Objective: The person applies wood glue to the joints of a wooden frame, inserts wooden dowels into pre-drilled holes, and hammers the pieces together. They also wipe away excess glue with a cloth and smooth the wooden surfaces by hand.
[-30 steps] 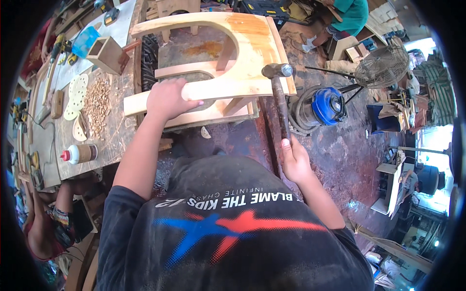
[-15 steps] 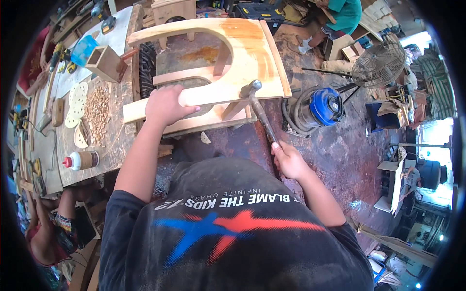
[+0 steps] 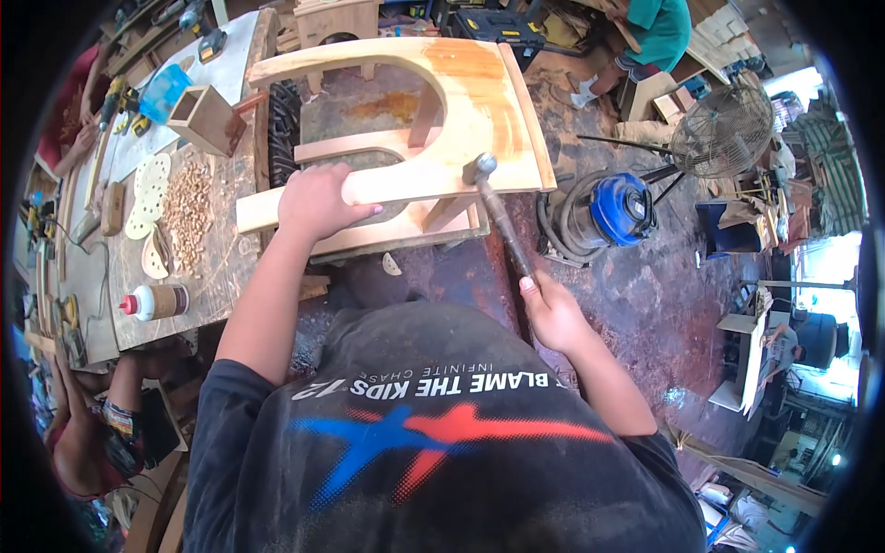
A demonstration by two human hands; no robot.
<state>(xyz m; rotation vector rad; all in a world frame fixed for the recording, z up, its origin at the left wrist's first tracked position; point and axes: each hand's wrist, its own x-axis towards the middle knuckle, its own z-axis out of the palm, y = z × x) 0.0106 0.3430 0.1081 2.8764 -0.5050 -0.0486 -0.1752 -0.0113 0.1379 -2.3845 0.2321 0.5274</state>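
Observation:
A pale wooden frame (image 3: 470,120) with a U-shaped cutout lies in front of me, its two arms reaching left over the workbench. My left hand (image 3: 320,201) is wrapped over its nearer arm, thumb along the top face. In my right hand (image 3: 553,311) is a hammer (image 3: 501,226), gripped by the handle low down. The round metal head is at the frame's near right part; whether it touches the wood I cannot tell. Below the upper panel, a second U-shaped panel (image 3: 355,147) shows, joined by short wooden pieces.
On the workbench (image 3: 221,276) at left are wooden plugs (image 3: 187,217), perforated sanding discs (image 3: 146,198), a glue bottle (image 3: 154,302) and an open wooden box (image 3: 207,120). A blue-topped shop vacuum (image 3: 619,210) and a floor fan (image 3: 722,131) stand right. Other people work at far left and top right.
The hammer head has shifted very slightly, and my right hand with it. My left hand keeps its hold on the frame. The whole view has moved a little.

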